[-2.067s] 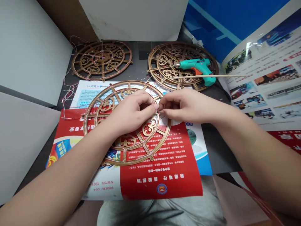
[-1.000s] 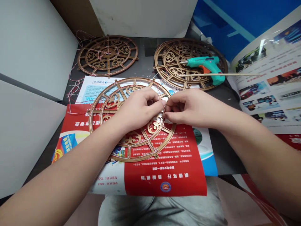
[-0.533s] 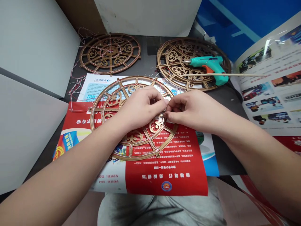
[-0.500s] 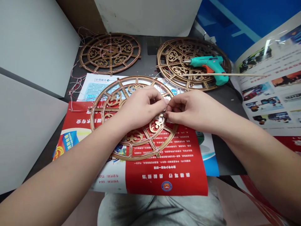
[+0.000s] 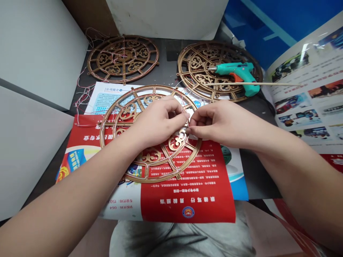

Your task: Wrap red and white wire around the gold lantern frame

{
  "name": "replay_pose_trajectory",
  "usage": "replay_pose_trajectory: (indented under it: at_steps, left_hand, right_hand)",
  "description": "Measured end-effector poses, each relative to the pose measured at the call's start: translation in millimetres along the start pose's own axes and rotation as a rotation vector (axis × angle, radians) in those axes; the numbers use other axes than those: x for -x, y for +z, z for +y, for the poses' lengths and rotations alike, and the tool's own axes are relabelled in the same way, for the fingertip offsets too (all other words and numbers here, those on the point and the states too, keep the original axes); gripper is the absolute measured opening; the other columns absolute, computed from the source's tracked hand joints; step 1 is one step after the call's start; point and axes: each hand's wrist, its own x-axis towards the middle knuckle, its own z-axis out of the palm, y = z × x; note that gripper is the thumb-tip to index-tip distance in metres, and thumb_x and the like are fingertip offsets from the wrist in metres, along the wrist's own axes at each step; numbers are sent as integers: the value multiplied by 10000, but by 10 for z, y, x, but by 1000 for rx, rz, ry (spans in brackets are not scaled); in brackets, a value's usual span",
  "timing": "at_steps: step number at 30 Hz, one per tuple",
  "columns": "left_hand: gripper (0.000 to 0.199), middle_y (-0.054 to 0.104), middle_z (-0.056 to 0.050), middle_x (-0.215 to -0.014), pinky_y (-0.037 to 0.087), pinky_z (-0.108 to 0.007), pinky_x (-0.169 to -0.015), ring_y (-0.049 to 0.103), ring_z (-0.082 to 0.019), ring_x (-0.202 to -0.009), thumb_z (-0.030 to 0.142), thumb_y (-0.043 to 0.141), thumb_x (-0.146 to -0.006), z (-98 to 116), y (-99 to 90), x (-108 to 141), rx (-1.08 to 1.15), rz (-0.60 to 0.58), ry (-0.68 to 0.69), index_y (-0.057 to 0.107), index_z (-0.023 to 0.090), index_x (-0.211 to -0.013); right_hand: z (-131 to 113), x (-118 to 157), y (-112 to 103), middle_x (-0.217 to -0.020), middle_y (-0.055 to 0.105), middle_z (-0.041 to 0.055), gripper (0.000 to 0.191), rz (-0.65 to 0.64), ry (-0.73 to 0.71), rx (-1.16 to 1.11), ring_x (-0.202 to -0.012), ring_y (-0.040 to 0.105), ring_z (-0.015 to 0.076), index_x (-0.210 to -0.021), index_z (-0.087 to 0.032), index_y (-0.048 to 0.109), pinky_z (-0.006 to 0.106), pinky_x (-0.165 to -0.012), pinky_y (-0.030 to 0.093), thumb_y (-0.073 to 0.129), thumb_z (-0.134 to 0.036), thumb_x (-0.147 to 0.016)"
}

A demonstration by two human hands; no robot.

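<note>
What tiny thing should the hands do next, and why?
Maybe the right hand could press the thin wire against the front golden frame while the left hand steadies it: wire lines that frame, and both hands' fingers meet at its right side.

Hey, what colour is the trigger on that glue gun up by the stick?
Orange; the trigger on the teal glue gun shows in the head view.

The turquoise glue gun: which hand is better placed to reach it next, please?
Right, most likely. The right hand is nearer to the turquoise glue gun, whose handle is at its right end. The left hand is farther off, over the nearest round openwork panel.
</note>
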Motion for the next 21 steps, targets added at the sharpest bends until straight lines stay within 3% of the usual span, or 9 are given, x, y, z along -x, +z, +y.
replay_pose_trajectory:
  at_steps: [21]
  left_hand:
    - [113, 712, -37, -1010, 512, -393, -952, 656, -211, -991, 277, 669, -887, 7, -74, 13, 5, -121, 79, 758, 208, -873]
  right_hand:
    - [-22, 5, -2, -702, 691, 1, 26, 23, 12, -72, -639, 600, 156, -781, -219, 704, 299, -540, 379, 701, -243, -792]
